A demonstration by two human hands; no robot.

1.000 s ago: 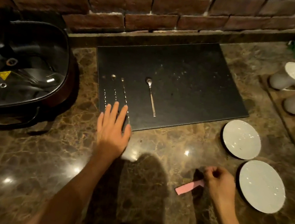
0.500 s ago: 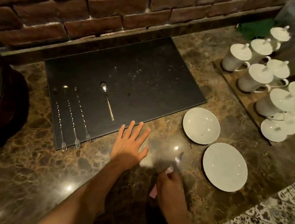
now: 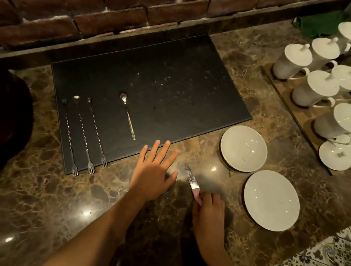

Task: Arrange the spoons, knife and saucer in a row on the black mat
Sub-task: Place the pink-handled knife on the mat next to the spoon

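Right hand: fist closed round the pink handle of the knife, blade pointing up at the mat
Left hand: flat, fingers spread, empty
Black mat: three long spoons plus a short spoon lined up
Saucers: on the counter, just right of the mat

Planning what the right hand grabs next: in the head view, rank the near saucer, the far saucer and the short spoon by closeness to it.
From the right hand:
1. Near saucer, just to its right.
2. Far saucer, ahead and right.
3. Short spoon, on the black mat, ahead and left.
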